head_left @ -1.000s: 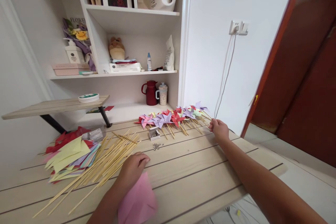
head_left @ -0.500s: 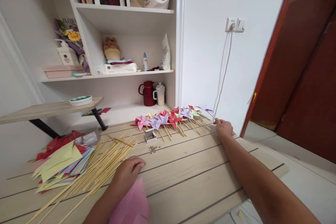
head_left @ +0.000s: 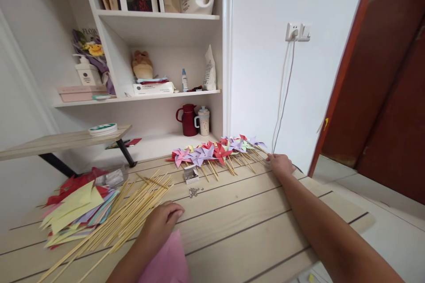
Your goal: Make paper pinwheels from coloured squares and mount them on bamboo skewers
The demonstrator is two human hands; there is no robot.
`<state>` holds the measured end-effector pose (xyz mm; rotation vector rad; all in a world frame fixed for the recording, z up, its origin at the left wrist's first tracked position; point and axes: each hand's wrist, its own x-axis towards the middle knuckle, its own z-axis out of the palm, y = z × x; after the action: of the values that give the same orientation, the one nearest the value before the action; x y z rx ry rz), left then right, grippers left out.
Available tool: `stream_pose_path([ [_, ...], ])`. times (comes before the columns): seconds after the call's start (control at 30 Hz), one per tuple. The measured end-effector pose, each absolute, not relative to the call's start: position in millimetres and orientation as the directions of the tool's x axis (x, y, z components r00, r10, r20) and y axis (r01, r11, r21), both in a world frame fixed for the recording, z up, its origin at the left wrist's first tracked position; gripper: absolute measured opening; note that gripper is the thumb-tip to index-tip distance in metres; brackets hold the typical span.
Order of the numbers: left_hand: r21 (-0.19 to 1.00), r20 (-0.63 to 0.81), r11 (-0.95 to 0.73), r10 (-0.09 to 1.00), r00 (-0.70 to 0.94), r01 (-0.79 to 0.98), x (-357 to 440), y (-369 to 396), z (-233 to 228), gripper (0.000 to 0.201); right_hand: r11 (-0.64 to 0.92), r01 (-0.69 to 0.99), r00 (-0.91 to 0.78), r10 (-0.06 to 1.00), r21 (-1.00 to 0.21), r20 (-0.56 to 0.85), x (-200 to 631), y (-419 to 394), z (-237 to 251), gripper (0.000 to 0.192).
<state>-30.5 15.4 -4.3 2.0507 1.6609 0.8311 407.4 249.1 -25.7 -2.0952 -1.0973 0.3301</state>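
Observation:
At the far right end of the row of pinwheels, my right hand (head_left: 280, 166) is closed on the stick of a light purple pinwheel (head_left: 256, 142), which lies against the others. Pink, red, purple and pale green paper pinwheels (head_left: 202, 154) lie along the back of the table with their sticks toward me. My left hand (head_left: 166, 217) rests loosely on the tabletop with its thumb apart and nothing visible in it. Partly under my left wrist and forearm is a pink paper sheet (head_left: 168, 261). Loose wooden sticks (head_left: 133, 212) lie just left of that hand.
Cut coloured paper (head_left: 71, 210) is heaped at the left. A small open box (head_left: 191, 174) stands beside small metal fasteners (head_left: 193, 192). A raised wooden stand (head_left: 63, 141) is at the left, before white shelves (head_left: 159, 97). A cord (head_left: 284, 93) hangs down the wall.
My right hand has moved slightly left and down, and the purple pinwheel has been lowered onto the row. My left hand stays in place. The view has shifted slightly.

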Motion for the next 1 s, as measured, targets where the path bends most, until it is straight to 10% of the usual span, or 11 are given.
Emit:
stream_pose_path([
  [0.47, 0.632, 0.205, -0.223, 0.972, 0.117, 0.742, -30, 14, -1, 0.030, -0.313, 0.725, 0.535, 0.817, -0.614, 0.216, 412, 245, -32, 0.040],
  [1.0, 0.609, 0.219, -0.248, 0.965, 0.141, 0.753, -29, 14, -1, 0.035, -0.141, 0.573, 0.659, 0.665, -0.807, 0.351, 393, 217, -14, 0.045],
])
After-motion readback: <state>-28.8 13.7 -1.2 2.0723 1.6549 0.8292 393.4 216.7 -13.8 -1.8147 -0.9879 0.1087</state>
